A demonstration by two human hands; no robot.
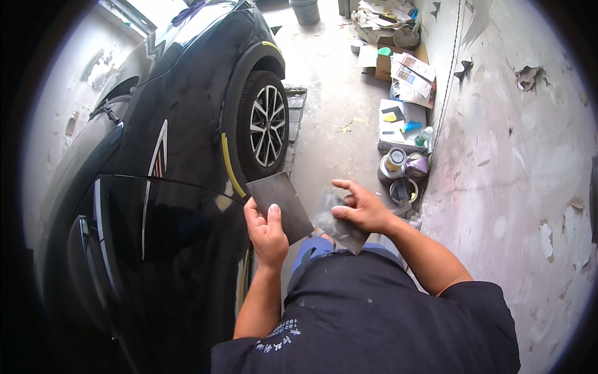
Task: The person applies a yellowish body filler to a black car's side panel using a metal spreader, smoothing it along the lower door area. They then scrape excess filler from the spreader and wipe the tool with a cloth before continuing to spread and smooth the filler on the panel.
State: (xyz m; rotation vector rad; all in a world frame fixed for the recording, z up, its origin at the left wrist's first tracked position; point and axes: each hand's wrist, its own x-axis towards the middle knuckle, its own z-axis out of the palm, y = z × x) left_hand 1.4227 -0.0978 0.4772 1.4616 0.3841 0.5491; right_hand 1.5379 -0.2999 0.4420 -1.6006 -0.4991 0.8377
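My left hand (268, 234) grips a flat, dark grey rectangular sheet that looks like sandpaper (281, 202), its thumb lying across the face. Beside it, my right hand (361, 209) pinches a grey sheet smudged with white (339, 224); its outline is partly blurred, so I cannot tell its kind. The two sheets are close together in front of my waist. To my left stands a black car (193, 124), with yellow masking tape (229, 165) along its wheel arch. A pale patch (224, 202) shows on the body panel below the tape.
Along the right wall (498, 156) are several cans (393, 162), a tape roll (405, 189), a white box (398, 118) and papers (414, 75). A grey bucket (304, 11) stands at the far end. The car's wheel (268, 121) borders the narrow floor strip (330, 124).
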